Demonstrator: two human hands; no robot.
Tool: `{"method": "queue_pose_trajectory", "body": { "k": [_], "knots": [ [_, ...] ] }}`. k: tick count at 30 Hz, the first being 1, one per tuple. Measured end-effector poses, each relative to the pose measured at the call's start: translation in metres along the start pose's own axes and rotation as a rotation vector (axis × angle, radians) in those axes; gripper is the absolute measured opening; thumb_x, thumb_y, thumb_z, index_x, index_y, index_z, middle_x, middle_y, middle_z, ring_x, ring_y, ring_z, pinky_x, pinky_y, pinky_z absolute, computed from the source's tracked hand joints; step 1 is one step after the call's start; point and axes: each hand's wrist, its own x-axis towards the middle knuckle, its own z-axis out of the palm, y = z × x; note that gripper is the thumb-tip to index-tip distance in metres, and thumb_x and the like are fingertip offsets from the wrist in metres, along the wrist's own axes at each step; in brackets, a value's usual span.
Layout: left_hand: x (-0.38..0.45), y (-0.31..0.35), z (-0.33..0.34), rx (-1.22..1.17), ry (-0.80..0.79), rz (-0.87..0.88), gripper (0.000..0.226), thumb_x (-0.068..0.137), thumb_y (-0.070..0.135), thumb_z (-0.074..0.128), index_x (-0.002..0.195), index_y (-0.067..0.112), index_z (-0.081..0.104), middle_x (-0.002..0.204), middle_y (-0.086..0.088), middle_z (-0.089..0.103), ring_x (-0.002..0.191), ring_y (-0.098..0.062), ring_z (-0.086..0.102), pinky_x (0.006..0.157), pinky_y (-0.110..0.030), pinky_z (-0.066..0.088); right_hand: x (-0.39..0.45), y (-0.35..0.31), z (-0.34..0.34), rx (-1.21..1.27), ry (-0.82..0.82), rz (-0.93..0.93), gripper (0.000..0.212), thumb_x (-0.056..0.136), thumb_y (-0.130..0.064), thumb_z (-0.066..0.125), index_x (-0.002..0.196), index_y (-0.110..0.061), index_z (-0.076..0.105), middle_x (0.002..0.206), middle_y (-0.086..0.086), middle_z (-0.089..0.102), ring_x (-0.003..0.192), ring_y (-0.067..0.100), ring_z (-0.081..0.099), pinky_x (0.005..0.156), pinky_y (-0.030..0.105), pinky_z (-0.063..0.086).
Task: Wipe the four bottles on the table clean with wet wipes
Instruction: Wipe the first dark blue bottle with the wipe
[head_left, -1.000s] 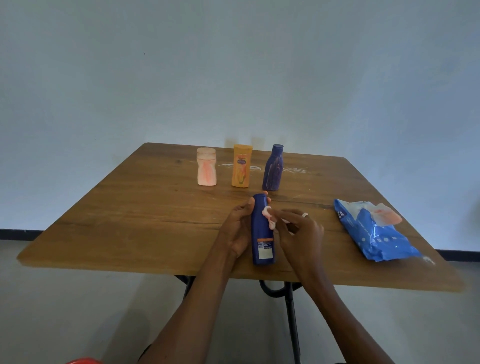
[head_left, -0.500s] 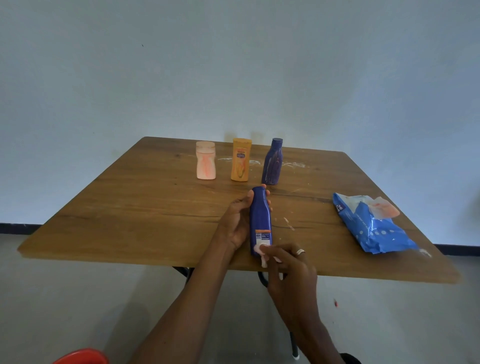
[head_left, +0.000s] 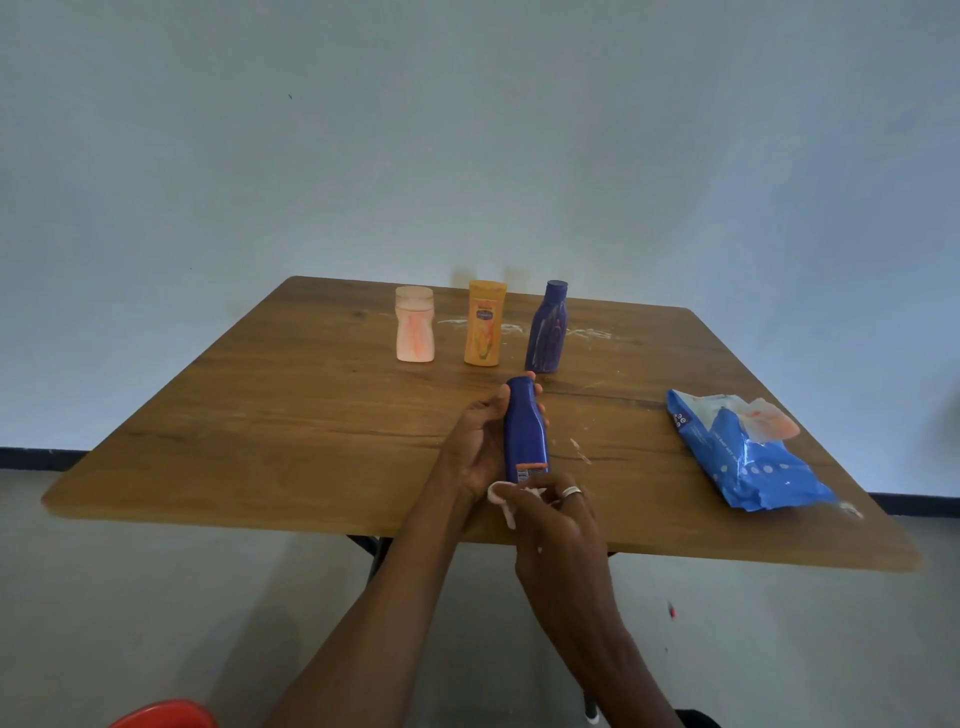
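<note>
A person's left hand (head_left: 475, 441) grips a dark blue bottle (head_left: 524, 434) above the near edge of a wooden desk (head_left: 291, 415), cap pointing away; the right hand (head_left: 558, 525) pinches a crumpled white wet wipe (head_left: 503, 496) against the bottle's base; three bottles stand upright in a row at the far side: pale pink (head_left: 414, 325), orange (head_left: 485, 322), purple (head_left: 546, 327); a blue wipes packet (head_left: 743, 452) lies to the right.

Bench (head_left: 291, 415) showing brown woodgrain; one bottle (head_left: 524, 431) showing deep blue with an orange band; pale pink bottle (head_left: 414, 325) carrying orange streaks; orange-yellow bottle (head_left: 485, 322); purple streaked bottle (head_left: 546, 327); wipes pack (head_left: 748, 457) showing blue with white dots.
</note>
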Motion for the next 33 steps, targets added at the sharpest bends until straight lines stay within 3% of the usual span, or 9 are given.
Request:
{"method": "queue_pose_trajectory", "body": {
  "k": [2,6,11,17,21,23,26,29,33],
  "knots": [
    [-0.001,0.002,0.001,0.014,0.001,0.015,0.034,0.088,0.031,0.052,0.104,0.009,0.071,0.092,-0.01,0.068,0.083,-0.021,0.064,0.079,-0.036,0.051,0.002,0.004,-0.007,0.174,0.053,0.108,0.03,0.087,-0.016,0.064,0.106,-0.039,0.064,0.112,-0.014,0.054,0.099,0.005,0.055,0.073,0.014,0.05],
    [-0.002,0.001,0.002,0.094,0.047,0.028,0.038,0.085,0.03,0.056,0.113,0.007,0.063,0.094,-0.011,0.068,0.084,-0.022,0.064,0.079,-0.037,0.052,0.0,0.027,-0.008,0.241,0.129,0.302,0.025,0.093,-0.022,0.057,0.107,-0.042,0.059,0.115,-0.015,0.054,0.106,0.006,0.056,0.07,0.024,0.057],
    [0.0,0.001,0.002,0.126,0.037,0.021,0.037,0.087,0.031,0.054,0.112,0.006,0.065,0.093,-0.012,0.068,0.084,-0.021,0.065,0.078,-0.036,0.054,0.026,0.034,-0.015,0.301,0.085,0.417,0.027,0.091,-0.021,0.061,0.114,-0.035,0.059,0.106,-0.012,0.062,0.096,0.004,0.061,0.056,0.008,0.049],
    [0.004,-0.002,-0.003,0.082,0.042,0.053,0.041,0.084,0.035,0.06,0.114,0.008,0.063,0.103,-0.013,0.065,0.084,-0.021,0.067,0.078,-0.036,0.057,0.07,0.036,-0.025,0.264,0.121,0.325,0.02,0.087,-0.026,0.067,0.107,-0.026,0.067,0.099,-0.011,0.066,0.089,0.002,0.063,0.059,0.008,0.045],
    [0.008,-0.002,-0.005,0.08,-0.052,0.069,0.077,0.044,0.045,0.094,0.108,0.011,0.069,0.1,-0.012,0.069,0.083,-0.023,0.07,0.071,-0.036,0.06,0.09,0.03,-0.029,0.217,0.184,0.232,0.019,0.084,-0.017,0.071,0.103,-0.019,0.072,0.096,-0.002,0.072,0.083,0.004,0.063,0.064,0.008,0.043],
    [0.007,-0.001,-0.004,-0.004,-0.135,0.099,0.068,0.047,0.038,0.095,0.105,0.011,0.074,0.094,-0.013,0.069,0.079,-0.024,0.07,0.074,-0.037,0.06,0.097,0.025,-0.028,0.179,0.189,0.199,0.02,0.084,-0.015,0.071,0.104,-0.018,0.072,0.096,-0.002,0.072,0.08,0.002,0.061,0.06,0.005,0.042],
    [0.008,-0.002,-0.006,0.016,-0.125,0.146,0.071,0.058,0.043,0.09,0.119,0.014,0.068,0.112,-0.017,0.064,0.095,-0.027,0.066,0.088,-0.042,0.054,0.103,0.022,-0.023,0.181,0.215,0.178,0.022,0.085,-0.014,0.07,0.106,-0.018,0.071,0.099,-0.001,0.07,0.08,0.003,0.059,0.059,0.004,0.043],
    [0.009,-0.004,-0.009,0.062,-0.091,0.16,0.077,0.059,0.048,0.088,0.123,0.011,0.063,0.122,-0.019,0.061,0.104,-0.03,0.063,0.095,-0.047,0.05,0.107,0.023,-0.017,0.207,0.242,0.164,0.024,0.086,-0.015,0.068,0.109,-0.022,0.071,0.102,-0.002,0.07,0.085,0.007,0.063,0.065,0.011,0.048],
    [0.004,-0.003,-0.006,0.098,-0.058,0.16,0.083,0.045,0.051,0.093,0.109,0.006,0.065,0.101,-0.013,0.071,0.089,-0.025,0.07,0.079,-0.039,0.059,0.112,0.018,-0.014,0.233,0.313,0.118,0.022,0.087,-0.017,0.067,0.107,-0.024,0.072,0.102,-0.008,0.068,0.088,0.008,0.064,0.067,0.027,0.057]
  ]
}}
